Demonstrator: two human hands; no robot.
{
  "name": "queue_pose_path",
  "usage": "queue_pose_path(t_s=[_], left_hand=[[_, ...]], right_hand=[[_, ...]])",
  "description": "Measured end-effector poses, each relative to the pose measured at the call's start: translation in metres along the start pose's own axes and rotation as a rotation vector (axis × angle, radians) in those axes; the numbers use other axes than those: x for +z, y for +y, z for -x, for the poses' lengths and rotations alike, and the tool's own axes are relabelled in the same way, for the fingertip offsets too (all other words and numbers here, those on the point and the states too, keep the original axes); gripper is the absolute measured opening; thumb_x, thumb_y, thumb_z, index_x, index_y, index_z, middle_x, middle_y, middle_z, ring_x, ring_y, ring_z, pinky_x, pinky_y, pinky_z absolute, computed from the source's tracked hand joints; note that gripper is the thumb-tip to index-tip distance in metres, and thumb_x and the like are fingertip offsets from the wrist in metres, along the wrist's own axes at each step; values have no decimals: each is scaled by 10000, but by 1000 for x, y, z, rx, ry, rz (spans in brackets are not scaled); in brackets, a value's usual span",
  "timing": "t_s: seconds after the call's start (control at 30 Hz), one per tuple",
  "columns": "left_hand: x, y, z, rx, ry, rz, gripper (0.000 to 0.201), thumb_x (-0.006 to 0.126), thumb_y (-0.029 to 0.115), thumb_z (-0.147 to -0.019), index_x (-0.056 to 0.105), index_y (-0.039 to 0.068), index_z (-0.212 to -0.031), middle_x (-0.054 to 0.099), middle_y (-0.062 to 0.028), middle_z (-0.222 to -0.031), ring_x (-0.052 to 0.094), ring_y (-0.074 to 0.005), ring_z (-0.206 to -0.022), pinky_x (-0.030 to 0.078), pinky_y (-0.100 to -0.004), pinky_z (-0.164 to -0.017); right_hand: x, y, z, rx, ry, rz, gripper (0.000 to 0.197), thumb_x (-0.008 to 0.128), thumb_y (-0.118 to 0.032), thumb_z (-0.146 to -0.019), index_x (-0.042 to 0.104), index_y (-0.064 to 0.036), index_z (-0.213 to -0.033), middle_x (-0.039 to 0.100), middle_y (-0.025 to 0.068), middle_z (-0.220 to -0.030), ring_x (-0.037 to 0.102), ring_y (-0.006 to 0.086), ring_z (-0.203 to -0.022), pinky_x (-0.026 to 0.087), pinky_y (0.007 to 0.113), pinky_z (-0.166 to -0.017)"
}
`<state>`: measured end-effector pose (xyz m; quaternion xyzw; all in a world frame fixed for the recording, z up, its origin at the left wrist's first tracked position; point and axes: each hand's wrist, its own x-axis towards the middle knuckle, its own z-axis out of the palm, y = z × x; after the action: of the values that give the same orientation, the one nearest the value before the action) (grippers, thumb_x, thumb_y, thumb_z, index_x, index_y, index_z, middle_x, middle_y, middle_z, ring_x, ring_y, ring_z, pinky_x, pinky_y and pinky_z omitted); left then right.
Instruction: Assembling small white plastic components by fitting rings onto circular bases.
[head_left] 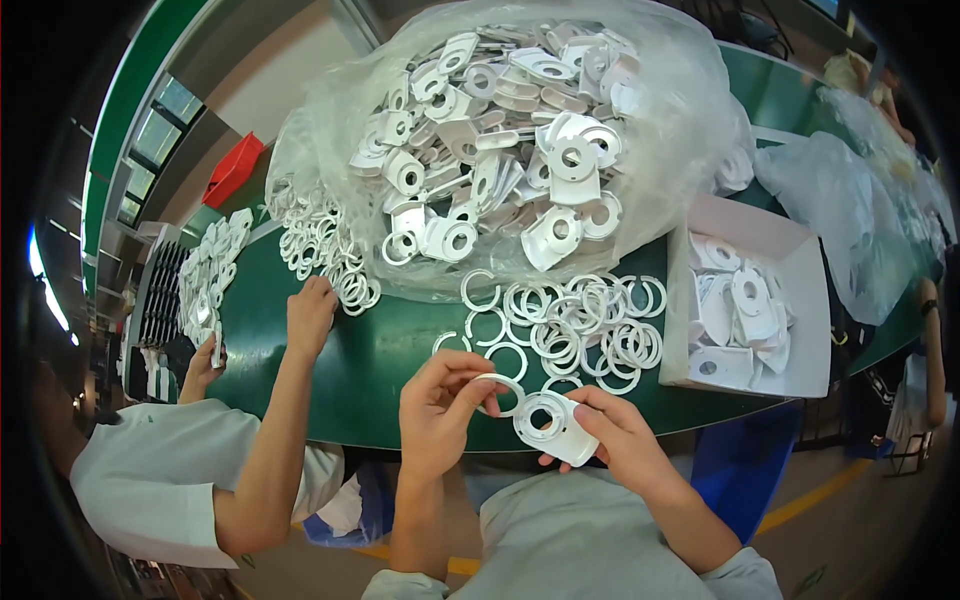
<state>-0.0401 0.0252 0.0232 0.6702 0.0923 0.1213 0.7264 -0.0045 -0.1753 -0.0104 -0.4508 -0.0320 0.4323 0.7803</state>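
Note:
Between thumb and fingers, my left hand (440, 405) pinches a thin white plastic ring (513, 398). My right hand (620, 435) grips a white plastic housing (570, 443) by its flat end, its round opening turned up and toward the left. The ring is close beside that opening; whether the two touch I cannot tell. Just beyond my hands, a loose heap of white open rings (590, 320) lies on the green table (400, 340). A large clear plastic bag (680, 110) behind them is full of similar white housings (570, 165).
To the right stands a white cardboard box (680, 330) holding several housings. At left a co-worker (180, 480) reaches toward another ring pile (345, 285), near stacked white parts (210, 265). A red bin (233, 170) sits farther back; a blue bin (745, 460) stands below the table edge.

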Motion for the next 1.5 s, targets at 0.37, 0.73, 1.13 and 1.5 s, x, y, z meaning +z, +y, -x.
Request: queue_pose_path(t_s=[0.37, 0.73, 1.13, 1.5], left_hand=[[8, -8, -3, -78, -14, -242, 105, 652, -107, -727, 660, -49, -814, 568, -34, -675, 486, -64, -501, 346, -187, -449], [20, 0, -2, 368, -170, -691, 177, 790, 53, -651, 706, 53, -807, 564, -47, -760, 567, -118, -552, 420, -236, -474], [20, 0, 1, 374, -200, -706, 200, 771, 37, -667, 695, 50, -851, 572, -49, -808, 542, -118, -548, 420, -236, -482], [19, -13, 37, -2, -15, -108, 313, 636, -112, -763, 615, -58, -1071, 577, -111, -1030, 593, -135, -822, 500, -234, -725]], right_hand=[[0, -2, -1, 22, -32, -58, 275, 380, -115, -964, 459, 44, -1173, 613, 179, -1030, 667, 284, -813, 554, 331, -628], [2, 0, -2, 20, -86, -85, 252, 422, -118, -965, 479, 17, -1170, 617, 133, -1035, 671, 224, -816, 559, 293, -633], [6, 5, 1, -57, -40, -15, 222, 524, 19, -888, 485, 32, -1106, 636, 159, -975, 682, 249, -794, 560, 292, -606], [8, 4, 2, -98, 45, -66, 204, 531, 52, -858, 482, 47, -1056, 632, 170, -964, 684, 271, -771, 572, 307, -577]])
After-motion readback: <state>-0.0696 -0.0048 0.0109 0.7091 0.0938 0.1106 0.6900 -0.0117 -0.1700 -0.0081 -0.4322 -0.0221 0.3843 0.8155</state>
